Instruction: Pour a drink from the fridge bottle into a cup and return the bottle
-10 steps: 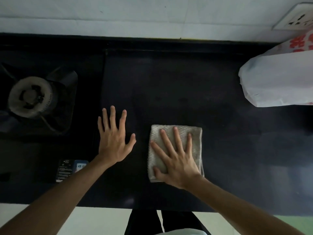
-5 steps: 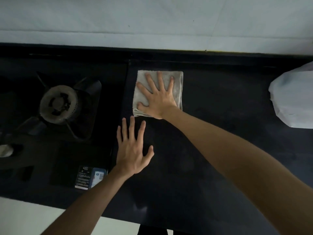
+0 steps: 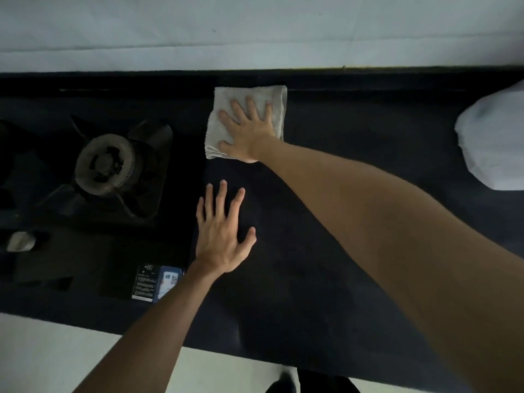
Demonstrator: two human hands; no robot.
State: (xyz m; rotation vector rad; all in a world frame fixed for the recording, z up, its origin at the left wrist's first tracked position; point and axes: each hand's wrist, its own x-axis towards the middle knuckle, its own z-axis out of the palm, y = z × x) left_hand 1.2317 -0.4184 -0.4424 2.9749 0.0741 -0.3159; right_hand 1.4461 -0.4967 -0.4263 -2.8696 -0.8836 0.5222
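Observation:
No bottle, cup or fridge is in view. My right hand lies flat, fingers spread, on a folded light-grey cloth at the back of the dark countertop, close to the wall. My left hand rests flat and empty on the countertop in front of the cloth, fingers apart, beside the edge of the gas stove.
The stove's burner and pan supports fill the left side; a sticker label sits at the stove's front right corner. A white plastic bag lies at the right edge. Pale wall runs behind the counter, pale floor below its front edge.
My right hand has pushed the cloth away from the counter's front to the back by the wall. My left hand has stayed flat on the counter.

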